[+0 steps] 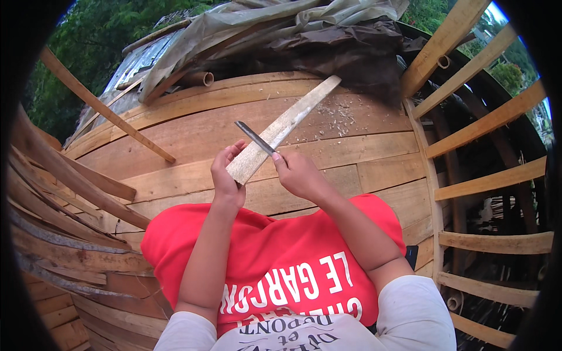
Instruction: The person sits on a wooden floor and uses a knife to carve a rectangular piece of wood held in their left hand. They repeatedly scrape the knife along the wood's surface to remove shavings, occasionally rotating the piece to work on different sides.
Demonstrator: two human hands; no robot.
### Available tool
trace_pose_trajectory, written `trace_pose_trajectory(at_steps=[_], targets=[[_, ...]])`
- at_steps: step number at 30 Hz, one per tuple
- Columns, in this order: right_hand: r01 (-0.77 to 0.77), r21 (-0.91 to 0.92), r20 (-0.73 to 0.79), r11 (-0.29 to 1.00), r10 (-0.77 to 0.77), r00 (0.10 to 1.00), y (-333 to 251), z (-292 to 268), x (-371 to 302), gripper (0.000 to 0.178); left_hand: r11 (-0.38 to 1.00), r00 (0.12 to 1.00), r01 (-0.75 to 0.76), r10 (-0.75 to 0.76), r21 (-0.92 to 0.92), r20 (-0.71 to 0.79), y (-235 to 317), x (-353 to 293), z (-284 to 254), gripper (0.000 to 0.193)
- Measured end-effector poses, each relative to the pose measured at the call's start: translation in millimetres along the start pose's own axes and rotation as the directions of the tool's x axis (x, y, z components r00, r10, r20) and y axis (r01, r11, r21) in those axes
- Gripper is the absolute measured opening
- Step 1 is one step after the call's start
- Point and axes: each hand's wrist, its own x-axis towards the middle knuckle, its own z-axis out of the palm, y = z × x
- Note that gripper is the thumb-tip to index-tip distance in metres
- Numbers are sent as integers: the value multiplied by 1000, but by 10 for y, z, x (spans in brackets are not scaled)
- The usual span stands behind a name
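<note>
A long pale strip of wood [284, 127] slants away from me, its near end by my lap and its far end over the floorboards. My left hand [225, 169] is wrapped round the near end, thumb side hidden in part. In my right hand [300, 174] is a dark-bladed knife [254, 137], gripped near the strip's right edge. The blade lies across the strip and points to the far left, its tip past the strip's left edge. The knife's handle is hidden in my fist.
Pale shavings [345, 117] lie scattered on the plank floor [193, 149]. Wooden rails [486, 181] stand along the right side, and long timber pieces [70, 169] along the left. Crumpled sheeting [345, 52] covers things at the far edge. A thin wooden bar [111, 111] slopes at the far left.
</note>
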Motion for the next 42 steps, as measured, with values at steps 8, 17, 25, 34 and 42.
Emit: trace_pose_trajectory(at_steps=[8, 17, 25, 34, 42], targets=[[137, 81, 111, 987, -145, 983, -226, 54, -232, 33, 997, 998, 1, 4, -74, 67, 5, -69, 11, 53], [171, 45, 103, 984, -174, 979, -284, 113, -284, 28, 931, 986, 34, 28, -364, 164, -87, -57, -26, 49], [217, -109, 19, 970, -217, 976, -143, 182, -194, 29, 916, 966, -19, 119, -400, 228, -101, -48, 2, 64], [225, -235, -57, 946, -245, 968, -61, 136, -149, 32, 889, 954, -29, 161, -457, 254, -66, -114, 98, 63], [155, -291, -37, 944, -172, 984, -23, 91, -31, 35, 884, 957, -50, 175, -464, 232, -16, -85, 68, 64]])
